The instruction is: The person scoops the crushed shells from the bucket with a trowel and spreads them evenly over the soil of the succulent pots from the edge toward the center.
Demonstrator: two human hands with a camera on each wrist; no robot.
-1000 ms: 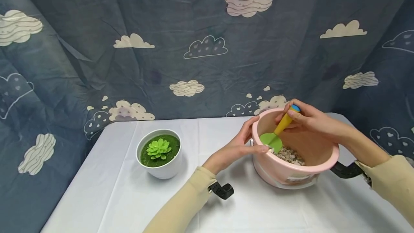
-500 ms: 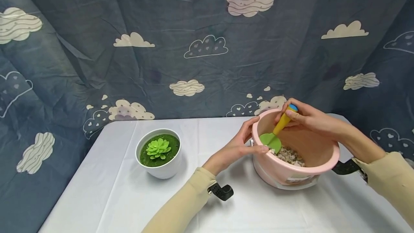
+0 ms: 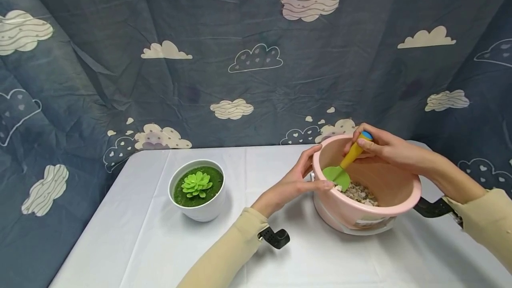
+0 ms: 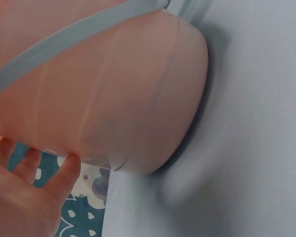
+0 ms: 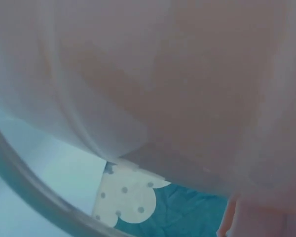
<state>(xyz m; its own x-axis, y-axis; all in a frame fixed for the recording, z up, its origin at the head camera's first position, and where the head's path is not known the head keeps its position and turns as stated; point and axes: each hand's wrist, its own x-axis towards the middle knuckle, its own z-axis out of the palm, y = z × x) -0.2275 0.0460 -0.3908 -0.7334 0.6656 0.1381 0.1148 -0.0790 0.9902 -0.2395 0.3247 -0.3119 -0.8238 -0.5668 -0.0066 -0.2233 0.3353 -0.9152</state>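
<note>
A pink bucket (image 3: 340, 212) stands on the white-covered table at the right, with pale gravel (image 3: 362, 194) in the bottom. My left hand (image 3: 296, 182) holds its left rim, thumb over the near edge and fingers along the outer wall. In the left wrist view, the fingertips (image 4: 68, 170) touch the bucket's side (image 4: 113, 94). Over the opening, my right hand (image 3: 390, 149) grips the yellow handle of a toy shovel (image 3: 351, 155) with a blue end. Its green blade leans down inside the left wall, tip at the gravel. The bucket's wall (image 5: 163, 98) fills most of the right wrist view.
A white pot (image 3: 204, 211) with a green artificial succulent (image 3: 196, 184) stands left of the bucket. The bucket's pale carrying handle (image 4: 69, 42) hangs low across its front. Behind the table (image 3: 160, 252) hangs a dark cloud-print curtain (image 3: 192, 17).
Both hands keep their places on the bucket and shovel. The shovel and right hand shift only very slightly; the bucket stays put.
</note>
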